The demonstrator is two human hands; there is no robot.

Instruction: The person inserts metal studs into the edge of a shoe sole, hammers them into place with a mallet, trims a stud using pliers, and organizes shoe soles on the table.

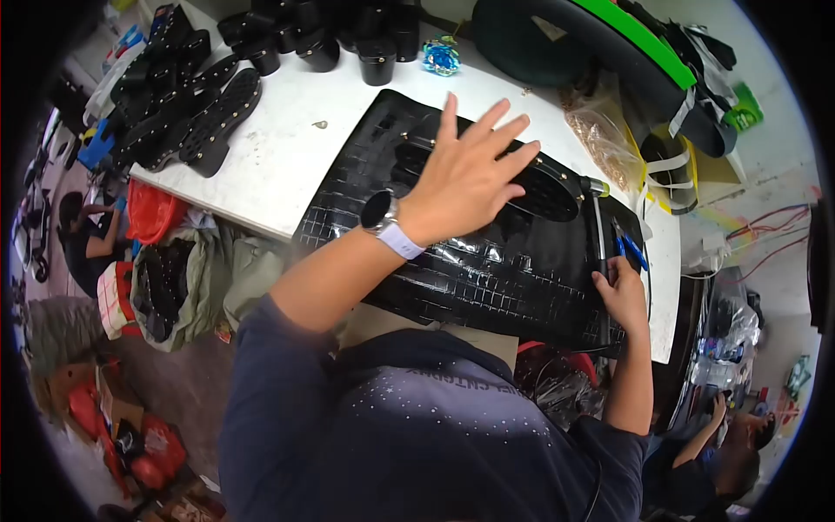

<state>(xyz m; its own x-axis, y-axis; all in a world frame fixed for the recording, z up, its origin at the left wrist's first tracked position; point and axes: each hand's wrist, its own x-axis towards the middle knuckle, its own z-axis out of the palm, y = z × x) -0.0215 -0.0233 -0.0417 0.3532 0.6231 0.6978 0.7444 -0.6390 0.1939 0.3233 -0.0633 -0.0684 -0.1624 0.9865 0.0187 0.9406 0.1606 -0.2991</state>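
Black sole (pixel 548 199) beneath spread left hand (pixel 470 178)

A white, flat-topped table (pixel 291 122) stood centrally; a dull brown-grey floor (pixel 187 404) lay left, a pale wall (pixel 770 178) right.

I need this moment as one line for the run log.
left hand: open, over sole | right hand: at hammer, grip unclear | sole: on black sheet

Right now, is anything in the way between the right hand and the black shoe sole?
Yes, the hammer: its handle lies between the right hand and the shoe sole. The left hand also hides part of the sole from view.
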